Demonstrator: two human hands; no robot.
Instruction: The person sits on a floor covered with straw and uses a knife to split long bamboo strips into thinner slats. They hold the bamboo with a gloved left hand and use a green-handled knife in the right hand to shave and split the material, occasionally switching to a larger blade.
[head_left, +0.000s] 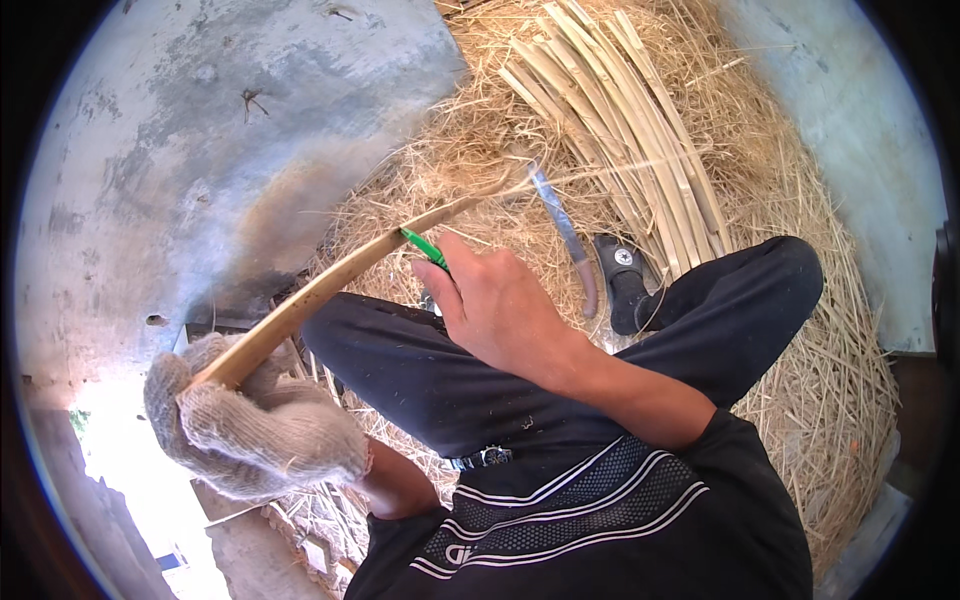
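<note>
My left hand (260, 420), in a thick grey knit glove, is wrapped round the near end of a long split bamboo strip (325, 287). The strip slants up and away to the right, over my left leg. My bare right hand (490, 300) pinches a slim green pen (428, 248). Its pointed tip meets the strip's edge, or comes very near it, toward the far end. Part of the pen is hidden inside my fingers.
A long knife (560, 215) with a brown handle lies on shavings (440, 160) ahead of me. Several bamboo strips (630, 130) are bundled beyond my shoe (622, 265). A grey wall (180, 180) rises at the left, another (850, 120) at the right. My legs are folded beneath my hands.
</note>
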